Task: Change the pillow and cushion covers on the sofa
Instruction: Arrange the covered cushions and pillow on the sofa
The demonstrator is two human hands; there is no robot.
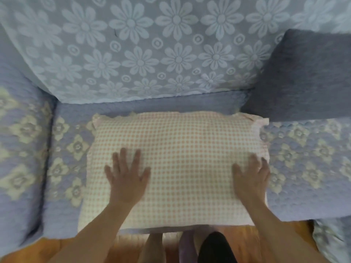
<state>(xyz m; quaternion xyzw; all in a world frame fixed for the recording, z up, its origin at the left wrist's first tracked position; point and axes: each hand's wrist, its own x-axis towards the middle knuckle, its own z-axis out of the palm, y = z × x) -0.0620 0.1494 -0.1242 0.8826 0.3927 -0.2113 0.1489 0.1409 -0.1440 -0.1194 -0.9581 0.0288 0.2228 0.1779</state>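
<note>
The checked pillow (176,160), in a pink-and-white gingham cover with a frilled edge, is lying flat on the quilted sofa seat (303,168), directly ahead of and below the person, its long axis running left to right across the view and its near edge hanging just at the front lip of the seat. Both hands are resting on top of it, palms down, fingers straight and spread, gripping nothing: the left hand (126,177) is pressing the near-left part of the pillow, well inside the edge, while the right hand (252,179) is sitting at the right side, its outer fingers reaching the frill. Neither is nearer; the pillow is lying squarely between the arms, so a lift or turn looks to need both hands working from the short ends.

Behind the pillow the backrest, draped in a pale floral lace throw (133,54), is rising just beyond the far edge. A grey-blue cushion (307,76) is leaning at the back right, just beside the pillow's far right corner and possibly touching it. The quilted armrest (17,149) is standing off to the left, apart. Nothing is lying on the pillow itself; which end the cover's opening is on cannot be told
</note>
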